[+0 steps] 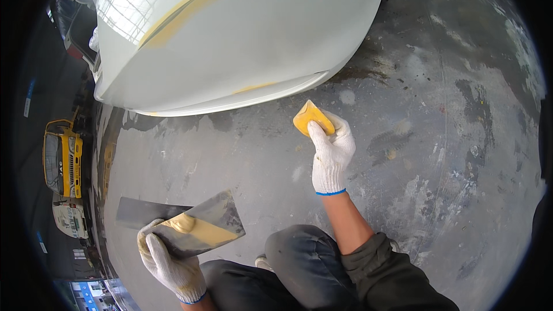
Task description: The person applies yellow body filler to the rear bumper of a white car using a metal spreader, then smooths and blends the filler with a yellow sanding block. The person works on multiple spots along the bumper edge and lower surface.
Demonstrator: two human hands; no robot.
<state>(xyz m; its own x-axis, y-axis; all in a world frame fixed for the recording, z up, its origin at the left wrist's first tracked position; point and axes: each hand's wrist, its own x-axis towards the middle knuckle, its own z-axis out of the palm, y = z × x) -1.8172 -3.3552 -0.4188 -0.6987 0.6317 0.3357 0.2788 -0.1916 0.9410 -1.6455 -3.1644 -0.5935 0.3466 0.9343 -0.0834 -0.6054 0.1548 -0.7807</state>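
My left hand (170, 259), in a soiled white knit glove, is closed on flat grey plates (210, 207) at the lower left, the upper one smeared with pale yellow paste (184, 223). My right hand (331, 152), also gloved, grips a small yellow spreader (306, 114) right of centre, raised above the floor. Beyond it a glossy white vehicle body panel (230, 46) fills the top, with yellowish patches along a long crease and near its lower edge. In the picture, the spreader is a short way below that panel's lower edge, apart from it.
A stained grey concrete floor (438, 161) surrounds me. My bent knees (288, 259) are at the bottom. Along the far left stand a yellow truck (63, 158) and a white vehicle (70, 219), sideways at the lens rim, with dark car parts (80, 26) at upper left.
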